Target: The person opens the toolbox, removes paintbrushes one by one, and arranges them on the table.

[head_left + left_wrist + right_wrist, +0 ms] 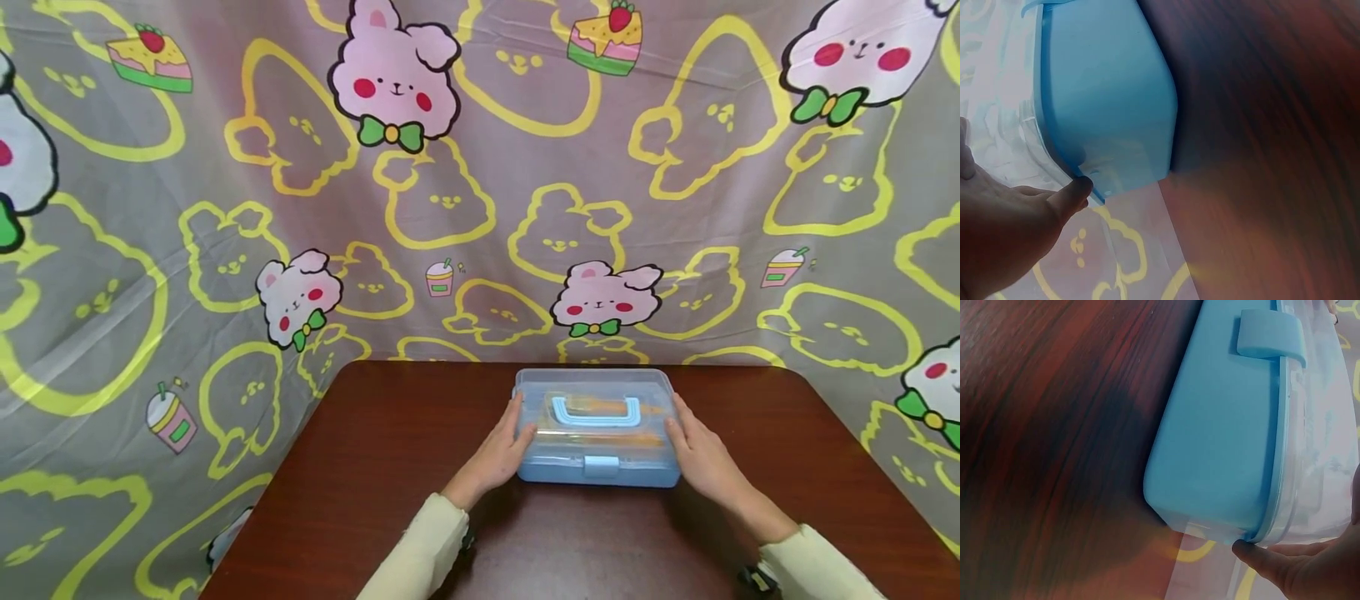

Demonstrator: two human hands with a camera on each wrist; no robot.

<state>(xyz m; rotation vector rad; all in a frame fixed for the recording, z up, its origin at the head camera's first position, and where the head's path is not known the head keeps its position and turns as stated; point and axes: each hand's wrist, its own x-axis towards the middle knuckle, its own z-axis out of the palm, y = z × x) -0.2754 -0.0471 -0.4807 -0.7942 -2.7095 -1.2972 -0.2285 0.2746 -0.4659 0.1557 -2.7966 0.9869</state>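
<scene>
Blue box (547, 474), clear lid (534, 385) on | orange items (639, 439) inside | left hand (498, 448), right hand (703, 454) gripping its sides

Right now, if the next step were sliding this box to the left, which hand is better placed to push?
Probably the right hand: it touches the box at its right end. The left hand is at the opposite end, in the way.

left sleeve (422, 542): pale cream | right sleeve (816, 563): same cream | wrist devices (759, 578): small, dark, by cuffs
</scene>
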